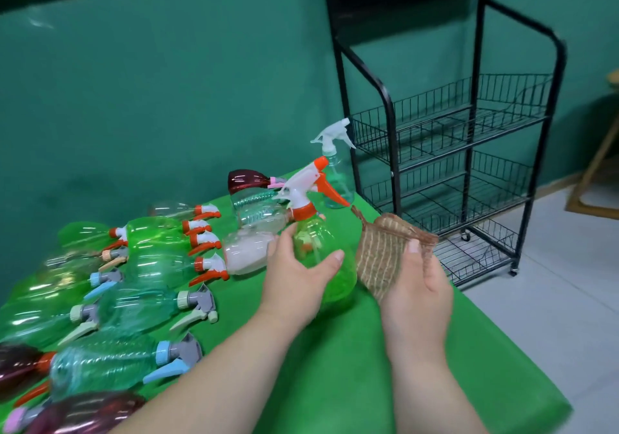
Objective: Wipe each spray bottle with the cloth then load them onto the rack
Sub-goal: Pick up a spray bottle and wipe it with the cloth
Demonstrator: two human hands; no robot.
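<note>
Presently in the left hand [298, 272]: the green spray bottle [341, 283], with fingers curled round its far side and the thumb across its near face.
Green spray bottle: roughly upright, tilted a little, over the middle of the table [335, 383]; it has a white and orange trigger head on top. Whether its base touches the table cannot be told.
Right hand [418, 286]: palm turned toward the bottle and partly cupped, with the thumb pinning the cloth [382, 249] against the fingers.
Cloth: brownish and striped, draped over the right fingers, just beside the bottle's right side. Contact with the bottle cannot be told.
Other bottles [134, 283]: many lie on their sides in rows on the left part of the table, green, bluish and dark red, with orange, blue, grey or pale triggers.
Clear bottle [336, 179]: stands upright at the far edge of the table, behind the held bottle and near the rack.
Rack [392, 138]: a black wire rack with tiered shelves on castors, standing on the floor beyond the table's right end, against the green wall.
</note>
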